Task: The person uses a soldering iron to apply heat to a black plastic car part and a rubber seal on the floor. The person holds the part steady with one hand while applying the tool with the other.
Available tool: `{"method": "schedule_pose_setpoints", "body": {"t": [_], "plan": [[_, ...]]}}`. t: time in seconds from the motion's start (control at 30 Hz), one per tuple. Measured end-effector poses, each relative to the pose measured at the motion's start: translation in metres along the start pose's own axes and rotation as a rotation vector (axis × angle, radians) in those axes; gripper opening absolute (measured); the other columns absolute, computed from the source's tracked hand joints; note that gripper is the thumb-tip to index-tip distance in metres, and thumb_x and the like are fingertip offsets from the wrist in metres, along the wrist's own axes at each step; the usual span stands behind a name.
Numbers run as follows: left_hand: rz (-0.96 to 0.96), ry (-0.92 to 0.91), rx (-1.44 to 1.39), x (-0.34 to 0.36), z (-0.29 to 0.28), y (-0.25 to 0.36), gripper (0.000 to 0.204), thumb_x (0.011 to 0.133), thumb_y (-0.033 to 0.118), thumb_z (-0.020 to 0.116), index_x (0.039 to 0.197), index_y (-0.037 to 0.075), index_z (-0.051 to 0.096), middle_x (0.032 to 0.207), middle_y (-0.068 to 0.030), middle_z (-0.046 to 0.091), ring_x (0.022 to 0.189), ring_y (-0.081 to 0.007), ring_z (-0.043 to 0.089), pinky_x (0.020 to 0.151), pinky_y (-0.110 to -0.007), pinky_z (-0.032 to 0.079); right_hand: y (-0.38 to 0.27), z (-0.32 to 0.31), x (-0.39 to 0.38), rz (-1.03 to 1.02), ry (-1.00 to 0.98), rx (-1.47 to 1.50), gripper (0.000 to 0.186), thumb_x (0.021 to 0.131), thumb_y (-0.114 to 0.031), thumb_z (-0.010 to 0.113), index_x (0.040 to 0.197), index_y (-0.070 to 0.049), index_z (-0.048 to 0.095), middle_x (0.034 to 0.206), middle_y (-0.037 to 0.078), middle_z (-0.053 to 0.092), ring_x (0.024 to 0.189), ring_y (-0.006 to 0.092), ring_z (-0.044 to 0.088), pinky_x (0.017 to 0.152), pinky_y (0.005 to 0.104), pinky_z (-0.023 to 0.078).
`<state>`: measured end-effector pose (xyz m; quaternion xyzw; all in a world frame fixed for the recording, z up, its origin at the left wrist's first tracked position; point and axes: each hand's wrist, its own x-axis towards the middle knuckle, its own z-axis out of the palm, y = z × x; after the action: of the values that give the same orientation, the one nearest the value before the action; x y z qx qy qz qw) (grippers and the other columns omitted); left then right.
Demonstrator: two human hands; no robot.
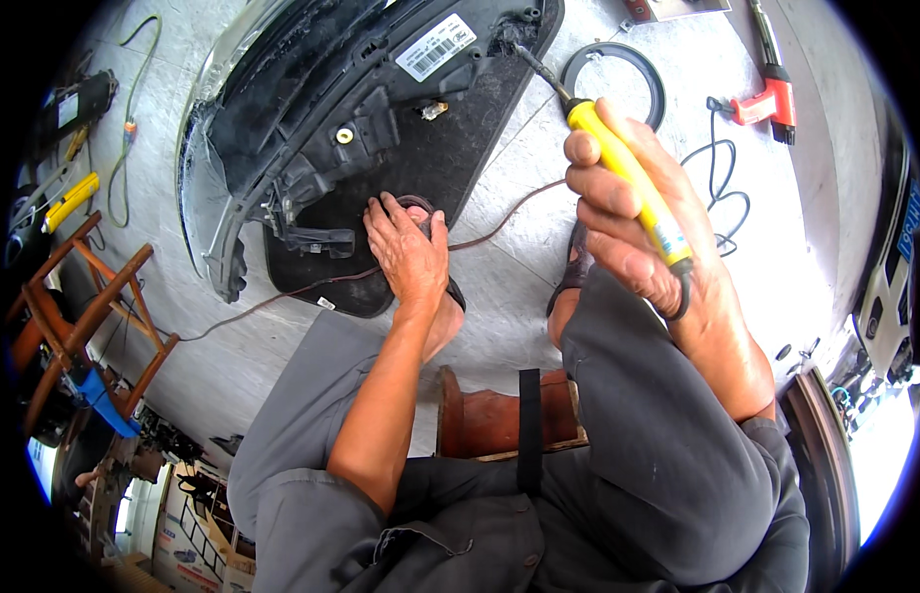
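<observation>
Two bare hands work above a pale grey tiled floor [509, 336], and they are doing different things. Right of centre, the right hand [692, 232] wraps its fingers around a slim yellow pen-shaped tool with a long metal shaft [626, 153], whose dark cord leaves the lower end by the wrist. The tool slants toward the upper left, its tip at the upper right end of a large black plastic vehicle headlight with a curved clear lens [366, 128]; whether the tip touches cannot be told. The headlight fills the upper left-centre of the frame, lying partly over a black mat with rounded corners [460, 148], and bears a white printed label [435, 47]. Near the centre, the left hand [410, 255] holds nothing visible, palm down with fingers loosely spread, over the left foot; how firmly it rests is unclear. A thin brown cord [514, 210] runs across beside it. At upper right lie a flat black ring [660, 89] and a red-handled tool with a metal barrel [771, 102]. At far left stands a brown frame of bars [102, 296].
</observation>
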<state>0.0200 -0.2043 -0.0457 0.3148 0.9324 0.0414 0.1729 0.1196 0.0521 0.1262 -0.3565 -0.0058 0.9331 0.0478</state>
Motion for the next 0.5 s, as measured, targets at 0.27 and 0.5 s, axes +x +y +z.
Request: {"method": "schedule_pose_setpoints", "body": {"t": [0.27, 0.5], "plan": [[-0.013, -0.021, 0.011, 0.000, 0.000, -0.001, 0.085, 0.092, 0.039, 0.070, 0.151, -0.008, 0.030, 0.154, -0.0292, 0.034, 0.144, -0.0456, 0.030, 0.117, -0.053, 0.030, 0.017, -0.012, -0.018, 0.012, 0.224, -0.479, 0.047, 0.106, -0.046, 0.050, 0.096, -0.001, 0.062, 0.062, 0.005, 0.059, 0.037, 0.0085, 0.045, 0.036, 0.0251, 0.046], [-0.025, -0.039, 0.021, 0.001, -0.002, 0.002, 0.085, 0.092, 0.040, 0.070, 0.151, -0.008, 0.031, 0.153, -0.0290, 0.034, 0.144, -0.0455, 0.031, 0.117, -0.053, 0.030, 0.036, -0.044, -0.004, -0.205, 0.325, -1.109, 0.041, 0.104, -0.038, 0.061, 0.086, -0.001, 0.066, 0.066, 0.000, 0.060, 0.056, 0.0050, 0.051, 0.051, 0.0245, 0.040]]}}
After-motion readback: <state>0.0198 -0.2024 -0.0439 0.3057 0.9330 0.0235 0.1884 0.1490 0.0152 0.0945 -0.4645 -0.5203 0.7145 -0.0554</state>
